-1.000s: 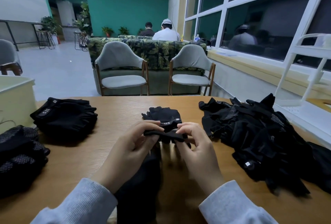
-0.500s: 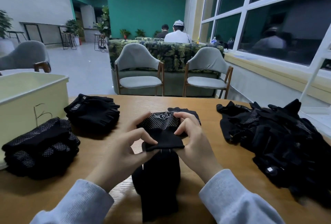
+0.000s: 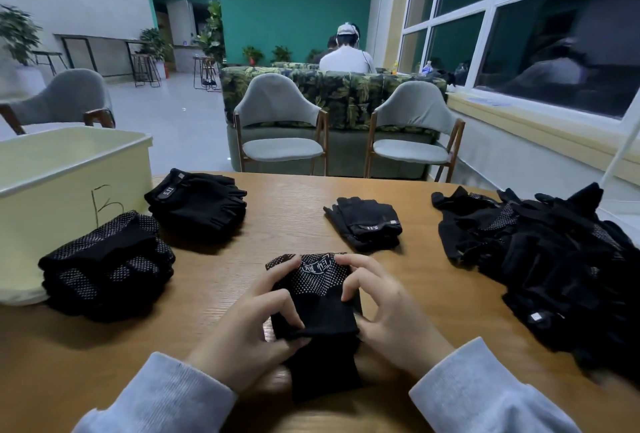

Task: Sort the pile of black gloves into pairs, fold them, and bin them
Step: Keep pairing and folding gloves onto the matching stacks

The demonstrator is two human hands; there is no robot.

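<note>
- I count three folded glove stacks (image 3: 107,261), (image 3: 197,202), (image 3: 365,225).
- One unsorted pile (image 3: 554,259), right.
- One bin (image 3: 62,197), left.
- Three grey chairs (image 3: 280,128), (image 3: 414,128), (image 3: 62,100).

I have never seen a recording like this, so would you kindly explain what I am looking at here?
This is no machine: a person wears a camera on the head, looking down at their own hands. The left hand and right hand both pinch a dotted black glove on the wooden table. An unsorted glove pile lies to the right. Three folded bundles lie around: a dotted stack and another bundle on the left beside a pale bin, and one in the middle.
</note>
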